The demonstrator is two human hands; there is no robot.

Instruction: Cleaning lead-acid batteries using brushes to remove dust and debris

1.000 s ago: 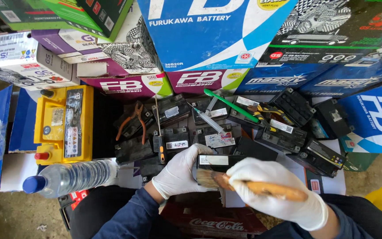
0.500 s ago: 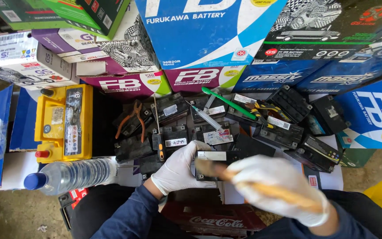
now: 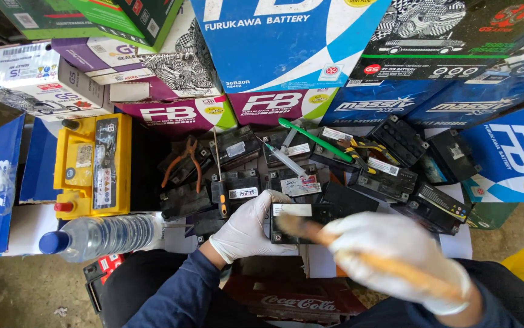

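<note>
My left hand (image 3: 248, 226), in a white glove, grips the left end of a small black battery (image 3: 301, 220) with a white label, held just in front of me. My right hand (image 3: 395, 255), also gloved in white, holds a brush with a wooden handle (image 3: 404, 271). Its bristle end (image 3: 292, 223) lies across the battery's top and is blurred by motion. Both sleeves are dark blue.
Several small black batteries (image 3: 389, 173) cover the surface behind. A yellow battery (image 3: 92, 165) stands at the left, a clear water bottle (image 3: 101, 235) lies below it. Orange pliers (image 3: 184, 161), a screwdriver (image 3: 218, 191) and a green toothbrush (image 3: 313, 140) rest on the pile. Cardboard boxes (image 3: 274, 42) are stacked at the back.
My right hand has swung the brush across the battery top and is now blurred. My left hand has kept the battery in place.
</note>
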